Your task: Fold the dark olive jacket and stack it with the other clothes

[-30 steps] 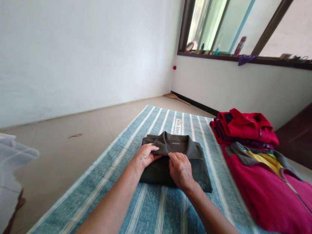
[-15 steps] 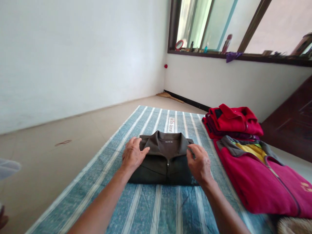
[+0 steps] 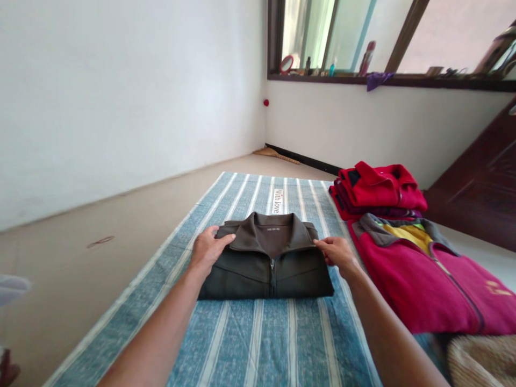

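A dark grey-brown zip jacket (image 3: pixel 250 271) lies folded into a rectangle on a blue-and-white striped cloth (image 3: pixel 237 344), its collar spread at the far side. My left hand (image 3: pixel 207 248) grips the jacket's left shoulder edge, thumb on top and the other fingers along the outer side. On the opposite side, my right hand (image 3: pixel 336 251) pinches the right shoulder edge near the collar tip. Its lower fingers curl beneath the palm. The zip runs down the jacket's middle front.
To the right lie a folded magenta jacket (image 3: pixel 427 285) and, behind it, a stack of red folded clothes (image 3: pixel 387 188). A beige fluffy item (image 3: pixel 481 360) sits at the lower right. A broom (image 3: pixel 276 155) rests on the floor by the wall. Small items line the windowsill (image 3: pixel 346 79).
My right hand has moved outward and now pinches the shoulder edge, uncovering the jacket's right front. My left hand stays at the left shoulder. The view has shifted slightly.
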`<action>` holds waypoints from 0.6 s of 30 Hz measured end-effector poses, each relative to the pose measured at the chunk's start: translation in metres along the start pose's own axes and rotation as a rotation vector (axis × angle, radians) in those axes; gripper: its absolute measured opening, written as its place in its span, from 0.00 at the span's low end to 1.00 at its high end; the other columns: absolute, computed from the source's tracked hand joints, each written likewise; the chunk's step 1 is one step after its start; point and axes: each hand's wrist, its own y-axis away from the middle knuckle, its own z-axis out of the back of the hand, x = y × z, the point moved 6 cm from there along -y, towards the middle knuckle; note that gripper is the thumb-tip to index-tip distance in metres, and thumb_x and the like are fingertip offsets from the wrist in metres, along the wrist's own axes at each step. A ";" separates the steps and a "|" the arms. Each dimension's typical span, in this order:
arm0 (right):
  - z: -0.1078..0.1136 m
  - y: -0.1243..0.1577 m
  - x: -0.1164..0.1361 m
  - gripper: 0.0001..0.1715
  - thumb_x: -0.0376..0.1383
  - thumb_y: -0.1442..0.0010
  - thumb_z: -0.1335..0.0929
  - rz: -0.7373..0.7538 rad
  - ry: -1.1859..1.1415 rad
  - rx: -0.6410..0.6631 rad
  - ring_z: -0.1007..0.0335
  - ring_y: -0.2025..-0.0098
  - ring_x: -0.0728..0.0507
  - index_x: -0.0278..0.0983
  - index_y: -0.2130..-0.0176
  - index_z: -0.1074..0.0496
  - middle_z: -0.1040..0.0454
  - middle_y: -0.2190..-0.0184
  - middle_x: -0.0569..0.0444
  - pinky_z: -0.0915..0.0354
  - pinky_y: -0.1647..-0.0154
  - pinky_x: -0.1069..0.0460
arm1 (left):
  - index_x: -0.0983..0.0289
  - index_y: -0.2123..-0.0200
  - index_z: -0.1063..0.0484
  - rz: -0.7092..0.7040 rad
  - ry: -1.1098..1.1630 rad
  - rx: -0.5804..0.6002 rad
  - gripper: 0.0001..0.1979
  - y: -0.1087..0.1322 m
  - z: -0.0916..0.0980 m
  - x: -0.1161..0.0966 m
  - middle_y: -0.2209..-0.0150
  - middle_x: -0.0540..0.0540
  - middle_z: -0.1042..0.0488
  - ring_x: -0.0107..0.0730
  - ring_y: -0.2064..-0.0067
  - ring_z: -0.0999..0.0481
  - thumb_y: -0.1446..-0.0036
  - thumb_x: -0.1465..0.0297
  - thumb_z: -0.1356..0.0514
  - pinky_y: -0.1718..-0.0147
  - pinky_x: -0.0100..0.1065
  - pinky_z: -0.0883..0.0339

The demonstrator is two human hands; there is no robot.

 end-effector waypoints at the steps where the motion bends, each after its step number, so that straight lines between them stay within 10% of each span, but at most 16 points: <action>1: -0.001 -0.002 0.001 0.15 0.44 0.53 0.32 -0.027 -0.030 0.013 0.46 0.88 0.53 0.34 0.79 0.34 0.42 0.89 0.62 0.51 0.88 0.58 | 0.69 0.51 0.30 0.033 0.035 -0.024 0.30 -0.003 0.001 0.003 0.56 0.63 0.23 0.44 0.56 0.24 0.57 0.61 0.35 0.58 0.37 0.31; 11: 0.004 -0.009 -0.007 0.15 0.44 0.59 0.30 0.002 -0.168 -0.061 0.41 0.83 0.52 0.34 0.76 0.29 0.34 0.84 0.58 0.47 0.84 0.56 | 0.66 0.58 0.27 -0.090 0.184 -0.203 0.18 -0.023 0.004 0.006 0.66 0.55 0.22 0.36 0.63 0.22 0.55 0.70 0.38 0.62 0.32 0.30; 18: -0.001 -0.018 -0.024 0.16 0.45 0.60 0.30 0.007 -0.039 -0.124 0.37 0.81 0.48 0.33 0.76 0.26 0.31 0.85 0.56 0.47 0.82 0.55 | 0.68 0.55 0.28 -0.049 -0.091 -0.074 0.16 -0.022 -0.012 0.016 0.60 0.61 0.22 0.39 0.58 0.23 0.49 0.71 0.41 0.57 0.34 0.32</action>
